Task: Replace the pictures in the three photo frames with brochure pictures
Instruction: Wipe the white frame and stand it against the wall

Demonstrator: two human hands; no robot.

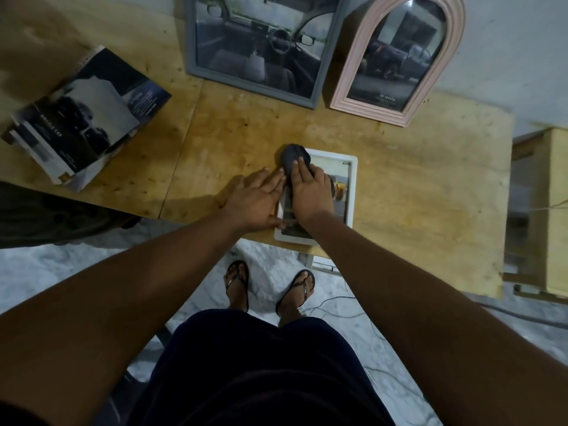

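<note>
The desk (415, 179) is bare plywood, yellowish, stained and pitted. A white frame (352, 167), rectangular with a smooth flat rim, lies face up at the front edge, its near end just past that edge. The picture in it is mostly hidden under the hands; an orange patch and dark bands show.

The right hand (310, 192) lies on the frame, its fingers laid fairly flat on a wadded dark cloth (290, 153) at the frame's far left corner (pressing it, not clutching). The left hand (252, 207) is released, fingers straight, palm down on the desk and over the frame's left rim, the thumb touching its near corner.

At the back edge, two frames lean on the wall (507, 56): a grey frame (190, 56), rectangular, showing a car interior, and just beside it a pink frame (344, 87), arched and ridged, showing a dark pickup. Glossy brochures (83, 118), folded open, lie heaped at the left edge.
</note>
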